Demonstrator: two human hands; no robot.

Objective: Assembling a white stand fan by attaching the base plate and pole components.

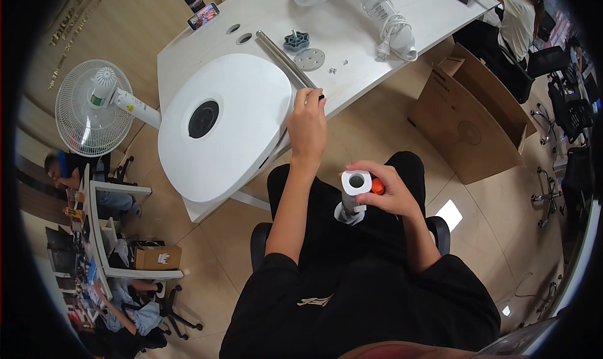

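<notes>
My left hand [306, 126] is closed at the table's edge, its fingers pinching the near end of a slim metal tube [281, 54] that lies slanting across the tabletop. A small black tip shows by those fingertips. Above my lap, my right hand [394, 189] is closed round a grey and white fan pole [357, 182], which stands roughly upright with its hollow top facing up. An orange knob [377, 186] sits at the pole's collar, against my right fingers. Left of my left hand lies a large round white fan base [239, 145] with a dark centre opening.
On the white table [352, 45] are a grey star-shaped knob [296, 40], a round perforated metal plate [309, 59], small screws [333, 70], a propped phone [203, 16] and a white fan part with bundled cord [394, 29]. A cardboard box [465, 120] stands right; a white fan [94, 108] left.
</notes>
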